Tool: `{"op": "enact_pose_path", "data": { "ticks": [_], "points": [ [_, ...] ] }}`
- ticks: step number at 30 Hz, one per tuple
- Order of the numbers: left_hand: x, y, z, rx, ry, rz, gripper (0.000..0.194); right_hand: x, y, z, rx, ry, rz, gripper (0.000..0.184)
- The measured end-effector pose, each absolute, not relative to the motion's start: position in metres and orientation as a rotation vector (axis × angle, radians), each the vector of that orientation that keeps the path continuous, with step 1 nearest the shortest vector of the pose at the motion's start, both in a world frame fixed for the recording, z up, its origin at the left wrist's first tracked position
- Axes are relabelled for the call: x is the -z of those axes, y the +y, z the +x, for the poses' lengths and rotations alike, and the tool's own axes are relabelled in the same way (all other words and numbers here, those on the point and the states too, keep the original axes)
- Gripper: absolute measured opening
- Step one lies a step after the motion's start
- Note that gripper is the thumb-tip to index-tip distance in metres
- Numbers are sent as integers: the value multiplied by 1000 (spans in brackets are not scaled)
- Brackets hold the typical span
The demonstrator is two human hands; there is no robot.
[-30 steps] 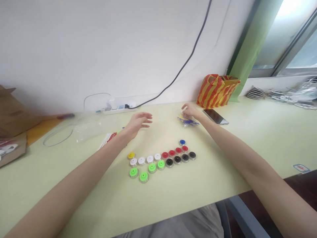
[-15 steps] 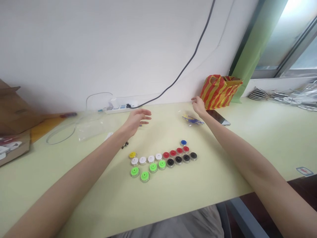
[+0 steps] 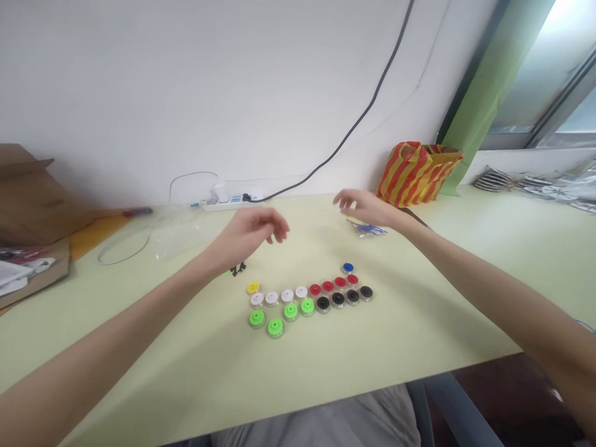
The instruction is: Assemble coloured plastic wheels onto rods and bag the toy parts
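Several small round discs lie in rows on the pale green table [image 3: 326, 366]: green discs [image 3: 275, 326], white discs [image 3: 272, 298], red discs [image 3: 328, 286], black discs [image 3: 338, 299], one yellow disc [image 3: 252, 287] and one blue disc [image 3: 347, 267]. My left hand [image 3: 246, 234] hovers above the table behind the rows, fingers loosely curled downward, holding nothing. My right hand [image 3: 365, 208] hovers farther back with fingers spread, just above a small clear bag of blue and yellow pieces [image 3: 367, 228].
A striped red and yellow bag [image 3: 416, 172] stands at the back right. A white power strip [image 3: 230, 198] with a black cable sits by the wall. Clear plastic bags [image 3: 174, 233] and a cardboard box [image 3: 28, 248] lie at the left. Small black pieces [image 3: 238, 269] lie near my left wrist.
My right hand has pulled back leftward from beside the striped bag to above the small bag. My left hand's fingers have curled downward. The view has shifted a little.
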State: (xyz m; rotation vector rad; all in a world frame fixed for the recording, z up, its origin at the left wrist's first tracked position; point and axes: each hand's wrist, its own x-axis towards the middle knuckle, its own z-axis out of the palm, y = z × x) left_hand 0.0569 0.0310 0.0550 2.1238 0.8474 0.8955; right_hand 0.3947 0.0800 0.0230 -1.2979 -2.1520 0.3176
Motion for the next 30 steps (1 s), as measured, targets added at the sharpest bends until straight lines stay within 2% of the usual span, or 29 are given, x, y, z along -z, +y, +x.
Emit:
{"op": "enact_pose_path", "data": {
  "ticks": [2, 5, 10, 14, 18, 22, 26, 30],
  "points": [
    [-45, 16, 43, -814, 905, 2291, 23, -21, 44, 386, -367, -2402, -1262, 20],
    [-25, 0, 25, -820, 1047, 2544, 28, -18, 1, 378, -449, -2498, -1333, 9],
    [7, 1, 6, -985, 938, 3005, 30, -6, -18, 376, -524, -2338, -1333, 12],
    [22, 7, -3, -1013, 896, 2907, 30, 22, -7, 378, -396, -2021, -1263, 25],
    [26, 10, -9, -1027, 896, 2808, 30, 46, -1, 380, -450, -1981, -1251, 25],
    [21, 14, -12, -1055, 1031, 2766, 29, 46, -1, 380, -612, -2061, -1198, 25],
    [16, 20, -19, -1063, 1075, 2725, 29, 41, -2, 382, -535, -2109, -1161, 24],
    [10, 23, -26, -903, 943, 2770, 20, 40, -3, 384, -509, -2175, -1131, 26]
  ]
}}
